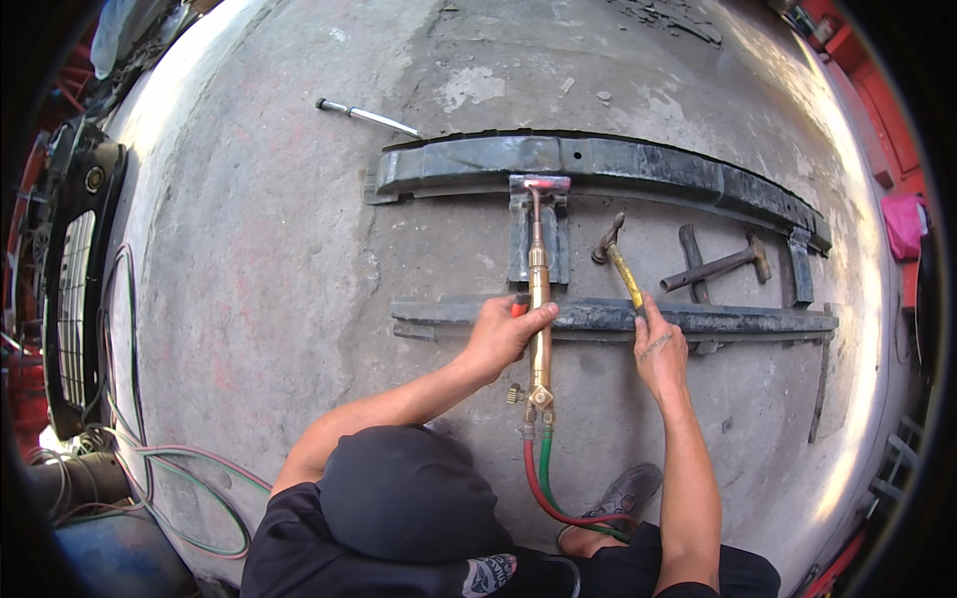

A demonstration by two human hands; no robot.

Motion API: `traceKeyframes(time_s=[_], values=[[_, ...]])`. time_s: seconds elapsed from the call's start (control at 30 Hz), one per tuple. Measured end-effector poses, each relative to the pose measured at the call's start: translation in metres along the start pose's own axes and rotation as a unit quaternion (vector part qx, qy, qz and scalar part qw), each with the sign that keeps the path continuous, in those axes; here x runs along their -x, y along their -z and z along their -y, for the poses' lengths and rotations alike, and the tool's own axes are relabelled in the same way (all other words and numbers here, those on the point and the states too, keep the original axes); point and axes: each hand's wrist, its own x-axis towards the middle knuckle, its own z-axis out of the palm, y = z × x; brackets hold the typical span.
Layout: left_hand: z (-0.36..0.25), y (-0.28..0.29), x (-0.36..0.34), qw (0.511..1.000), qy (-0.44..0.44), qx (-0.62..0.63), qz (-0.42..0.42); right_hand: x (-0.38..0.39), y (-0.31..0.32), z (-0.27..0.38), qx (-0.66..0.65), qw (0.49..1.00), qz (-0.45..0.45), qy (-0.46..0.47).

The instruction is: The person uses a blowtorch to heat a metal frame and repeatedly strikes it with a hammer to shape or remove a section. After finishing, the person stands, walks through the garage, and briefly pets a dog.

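My left hand (508,332) is closed around the brass body of a gas torch (539,344), with a small red and black item by its fingers. The torch's bent copper tip reaches a short metal bracket (519,239) joined to a long, dark steel beam (478,154). Red colour shows on the bracket where the tip meets it. In my right hand (660,344) is a hammer (624,275), gripped near the end of its yellow handle, its head over the floor between the far beam and a nearer dark beam (618,317).
Right of the hammer, a second hammer (723,267) with a metal handle rests across a dark bar (688,241). A ratchet wrench (369,118) lies beyond the far beam. Red and green hoses (531,468) trail from the torch past my shoe (628,493). A vehicle grille (75,289) stands far left.
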Motion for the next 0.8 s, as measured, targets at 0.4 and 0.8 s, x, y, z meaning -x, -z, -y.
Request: traceKeyframes(time_s=[0.4, 0.8], values=[[0.001, -0.001, -0.001, 1.000, 0.002, 0.010, 0.007, -0.001, -0.007, -0.011, 0.032, 0.999, -0.021, 0.034], [-0.005, 0.004, 0.004, 1.000, 0.013, 0.003, 0.001, -0.002, -0.006, -0.008, 0.024, 1.000, -0.007, 0.013]])
